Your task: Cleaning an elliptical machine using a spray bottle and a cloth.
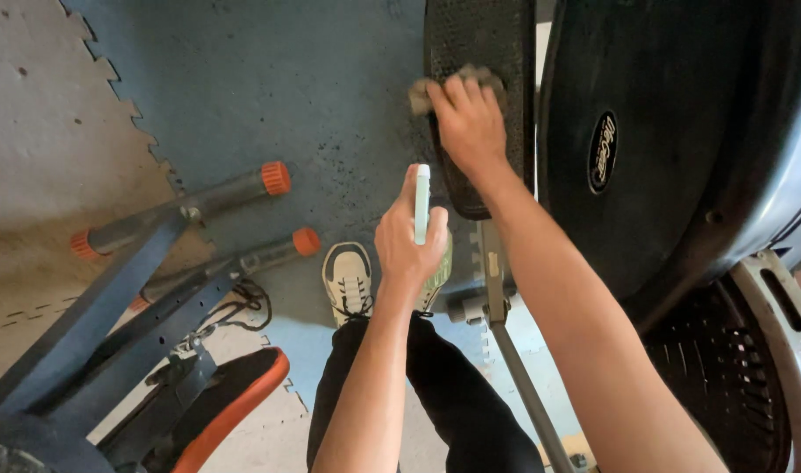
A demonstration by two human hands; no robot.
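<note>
Blue foam floor (313, 96) (grey mat (42, 114) alongside)

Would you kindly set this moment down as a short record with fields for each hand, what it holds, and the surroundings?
right hand: right hand presses a grey cloth onto the black textured pedal of an exercise machine
left hand: left hand grips a pale green bottle, upright, apart from the pedal
machine: black flywheel housing to the right of the pedal
floor: blue-grey foam mat
nearby: grey bars with orange end caps at left; white sneaker below
</note>
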